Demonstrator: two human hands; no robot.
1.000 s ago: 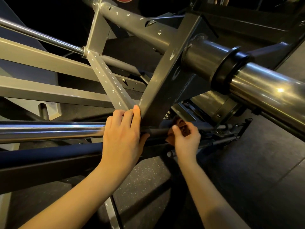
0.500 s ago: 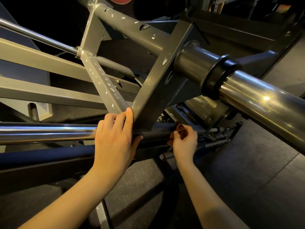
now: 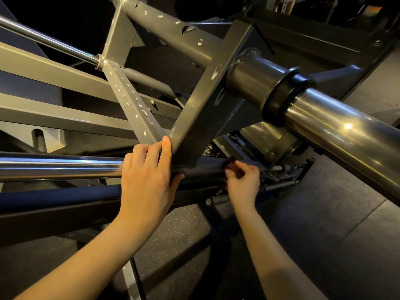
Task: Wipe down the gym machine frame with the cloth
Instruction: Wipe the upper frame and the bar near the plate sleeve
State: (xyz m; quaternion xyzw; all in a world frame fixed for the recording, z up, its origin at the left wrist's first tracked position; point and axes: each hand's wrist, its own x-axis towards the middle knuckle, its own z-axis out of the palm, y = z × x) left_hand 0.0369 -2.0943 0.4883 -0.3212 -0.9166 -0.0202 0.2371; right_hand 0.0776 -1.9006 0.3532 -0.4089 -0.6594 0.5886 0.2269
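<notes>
The grey gym machine frame [image 3: 203,100] fills the view with crossing square beams and round tubes. My left hand [image 3: 147,178] rests on the corner where two beams meet, fingers laid over the joint, thumb under a dark bar [image 3: 201,171]. My right hand [image 3: 243,182] pinches a small brown cloth [image 3: 232,166] against that dark bar, just right of the joint. Most of the cloth is hidden in the fingers.
A thick chrome weight sleeve [image 3: 337,135] with a black collar juts out at the right, close above my right hand. Another chrome bar [image 3: 58,166] runs in from the left. Speckled rubber floor [image 3: 324,234] lies below.
My right hand with the cloth has shifted a little along the dark bar. My left hand keeps its place on the joint. The view has drifted slightly.
</notes>
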